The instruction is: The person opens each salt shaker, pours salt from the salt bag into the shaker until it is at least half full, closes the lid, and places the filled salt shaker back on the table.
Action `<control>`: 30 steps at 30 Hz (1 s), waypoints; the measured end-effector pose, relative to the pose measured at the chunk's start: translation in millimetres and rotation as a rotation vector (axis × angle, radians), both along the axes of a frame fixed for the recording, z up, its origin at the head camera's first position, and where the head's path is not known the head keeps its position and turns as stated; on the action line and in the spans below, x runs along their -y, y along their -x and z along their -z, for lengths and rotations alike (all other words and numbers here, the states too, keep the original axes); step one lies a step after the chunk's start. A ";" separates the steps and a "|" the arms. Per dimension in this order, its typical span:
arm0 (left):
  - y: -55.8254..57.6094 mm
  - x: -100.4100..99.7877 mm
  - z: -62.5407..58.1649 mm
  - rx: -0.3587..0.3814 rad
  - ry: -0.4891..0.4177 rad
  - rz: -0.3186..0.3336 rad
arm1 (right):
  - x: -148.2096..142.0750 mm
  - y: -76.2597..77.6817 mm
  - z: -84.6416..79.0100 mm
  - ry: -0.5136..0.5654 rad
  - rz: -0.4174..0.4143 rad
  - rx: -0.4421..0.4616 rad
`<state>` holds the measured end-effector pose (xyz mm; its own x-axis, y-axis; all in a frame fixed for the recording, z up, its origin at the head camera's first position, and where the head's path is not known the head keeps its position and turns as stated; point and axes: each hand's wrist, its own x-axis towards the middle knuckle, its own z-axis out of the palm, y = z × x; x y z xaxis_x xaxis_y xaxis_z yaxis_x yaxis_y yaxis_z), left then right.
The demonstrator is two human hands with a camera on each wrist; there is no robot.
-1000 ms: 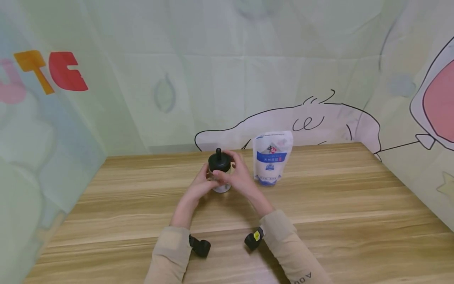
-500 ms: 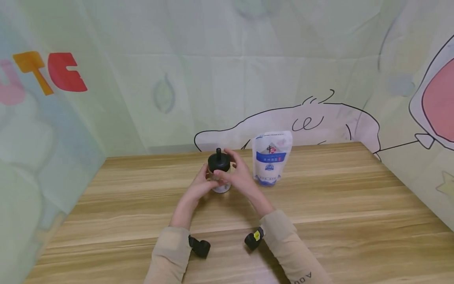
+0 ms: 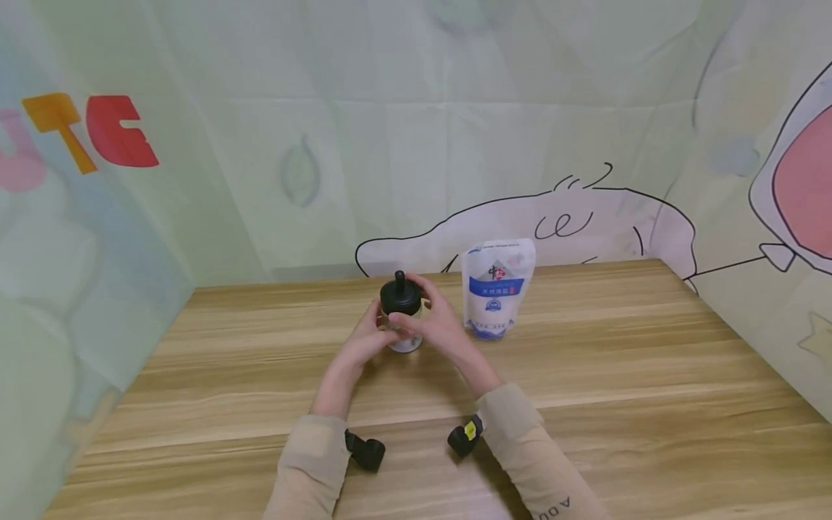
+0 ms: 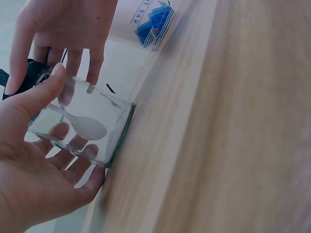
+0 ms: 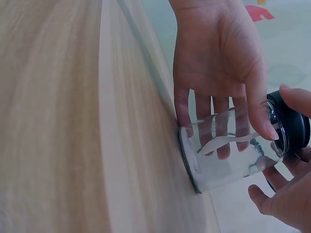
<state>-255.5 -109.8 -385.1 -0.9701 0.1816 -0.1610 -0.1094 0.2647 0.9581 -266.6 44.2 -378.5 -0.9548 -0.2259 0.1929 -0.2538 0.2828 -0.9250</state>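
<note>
A glass jar [image 4: 97, 104] with a black lid [image 3: 401, 296] stands upright on the wooden table. Through its glass, a white spoon [image 4: 88, 127] shows, with white matter lying at the bottom. My left hand [image 3: 365, 341] grips the glass body, its thumb and fingers curled round the side. Higher up, my right hand [image 3: 440, 320] holds the black lid between thumb and fingers, as the right wrist view shows. A knob [image 3: 399, 280] sticks up from the lid's top. Whether the lid is seated tight cannot be told.
To the right of the jar stands a white and blue pouch [image 3: 497, 292] with printed lettering. The wooden table [image 3: 617, 375] ends at a fabric backdrop [image 3: 390, 144] with cartoon drawings behind and at both sides.
Both hands keep their hold on the jar and lid with hardly any visible motion. The pouch stays in place.
</note>
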 end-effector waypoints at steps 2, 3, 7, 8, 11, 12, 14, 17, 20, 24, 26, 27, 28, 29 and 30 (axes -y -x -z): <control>0.4 -0.1 -0.4 0.003 -0.002 -0.002 | 0.3 0.0 0.0 -0.001 0.004 0.005; 0.1 -0.2 -0.2 -0.003 -0.001 -0.002 | 0.2 0.0 0.1 0.000 0.004 0.006; 4.3 1.0 7.4 -0.022 0.003 -0.005 | -0.1 -0.2 0.3 0.021 0.003 -0.003; 4.1 0.8 7.4 -0.024 0.003 -0.006 | -0.2 -0.2 0.6 0.028 0.001 -0.007; 4.3 0.4 8.1 -0.031 -0.001 -0.006 | -0.5 0.0 1.1 0.049 -0.004 -0.018; 4.4 0.3 8.2 -0.032 -0.003 -0.007 | -0.6 0.2 1.5 0.054 -0.007 -0.020; 4.8 0.1 8.4 -0.033 -0.006 -0.008 | -0.7 0.5 1.5 0.059 -0.011 -0.022; 5.2 0.4 8.2 -0.032 -0.007 -0.007 | -0.8 0.2 0.9 0.058 -0.013 -0.019; 4.6 0.8 7.6 -0.027 -0.008 -0.007 | -0.4 -0.3 0.0 0.054 -0.010 -0.014; 3.9 1.0 7.5 -0.023 -0.009 -0.008 | -0.1 0.5 0.7 0.047 -0.009 -0.013; 3.7 0.8 7.5 -0.024 -0.010 -0.010 | 0.0 0.7 0.8 0.047 -0.010 -0.011; 3.8 0.6 7.5 -0.025 -0.009 -0.011 | 0.0 0.7 0.7 0.045 -0.009 -0.009; 4.0 0.7 7.5 -0.026 -0.004 -0.011 | -0.1 0.7 0.6 0.045 -0.007 -0.011; 3.9 0.4 7.5 -0.024 -0.003 -0.014 | -0.1 0.7 0.6 0.045 -0.005 -0.012; 3.7 0.1 7.5 -0.022 -0.001 -0.015 | -0.3 0.7 0.5 0.043 -0.002 -0.017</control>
